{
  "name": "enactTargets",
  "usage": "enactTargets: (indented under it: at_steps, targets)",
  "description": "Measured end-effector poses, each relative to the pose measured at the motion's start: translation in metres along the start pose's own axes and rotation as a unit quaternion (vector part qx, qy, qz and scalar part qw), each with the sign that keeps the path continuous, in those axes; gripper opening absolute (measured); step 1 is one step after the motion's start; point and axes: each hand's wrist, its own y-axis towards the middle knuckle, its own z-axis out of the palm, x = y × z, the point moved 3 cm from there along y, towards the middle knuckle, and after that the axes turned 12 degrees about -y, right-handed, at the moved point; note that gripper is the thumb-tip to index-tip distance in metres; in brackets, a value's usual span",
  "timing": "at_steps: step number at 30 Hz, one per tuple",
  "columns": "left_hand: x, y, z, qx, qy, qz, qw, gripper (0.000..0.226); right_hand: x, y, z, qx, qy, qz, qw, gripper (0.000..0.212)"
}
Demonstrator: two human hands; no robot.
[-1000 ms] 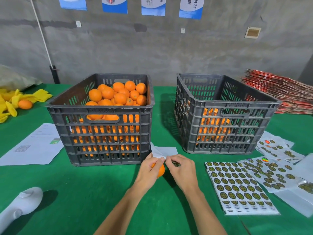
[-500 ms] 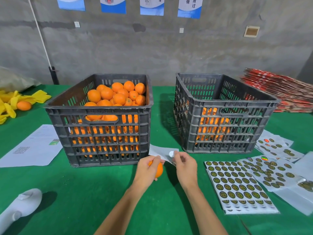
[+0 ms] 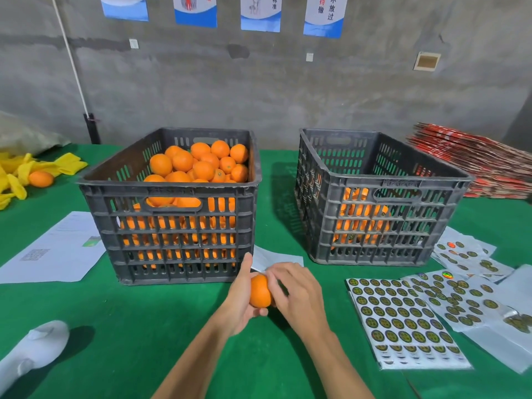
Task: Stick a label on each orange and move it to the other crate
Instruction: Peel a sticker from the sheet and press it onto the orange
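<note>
Two bare hands are held together above the green table (image 3: 144, 326), in front of the gap between two dark plastic crates. An orange (image 3: 260, 291) is cupped in the left hand (image 3: 240, 300), whose thumb is raised straight up and whose fingers are curled under the fruit, so that grip is closed on it. The right hand (image 3: 299, 295) is laid against the orange's right side, with its fingers bent over the top of the fruit and touching it; whether a label is pinched beneath them cannot be told. Both forearms are extended up from the lower edge of the view and converge at the fruit. The left crate (image 3: 172, 237) is seen heaped with oranges to its rim, while the right crate (image 3: 383, 226) is filled only low down. A sheet of round labels (image 3: 403, 323) is laid flat on the table just right of the hands, with further label sheets (image 3: 466, 295) overlapping behind it.
</note>
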Motion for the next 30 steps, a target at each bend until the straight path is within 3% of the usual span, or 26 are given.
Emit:
enactTargets:
  at_steps: [7,12,19,22,24,26,30]
  targets:
    - [-0.003,0.011,-0.012,-0.025,-0.012,0.044,0.999,0.067,0.001,-0.004,0.004,0.054,0.067,0.005,0.996,0.018]
    - [-0.008,0.010,-0.011,0.057,-0.054,0.089,0.993,0.051,0.003,-0.003,0.002,0.083,0.109,0.069,0.988,0.040]
    - [-0.032,-0.008,-0.004,0.087,0.036,0.118,0.989,0.074,0.008,0.013,-0.009,0.078,0.174,0.116,0.975,0.049]
    - [-0.068,-0.030,0.014,0.135,0.122,0.127,0.975,0.063,0.001,0.040,-0.023,0.031,0.181,0.179,0.966,0.055]
    - [-0.098,-0.050,0.026,0.153,0.227,0.176,0.945,0.046,-0.010,0.068,-0.038,-0.013,0.147,0.187,0.971,0.055]
    - [-0.129,-0.069,0.036,0.151,0.345,0.279,0.884,0.029,-0.026,0.101,-0.056,-0.064,0.078,0.181,0.978,0.057]
    - [-0.192,-0.091,0.053,0.060,0.363,0.493,0.789,0.032,-0.061,0.161,-0.085,-0.130,-0.069,0.187,0.971,0.055]
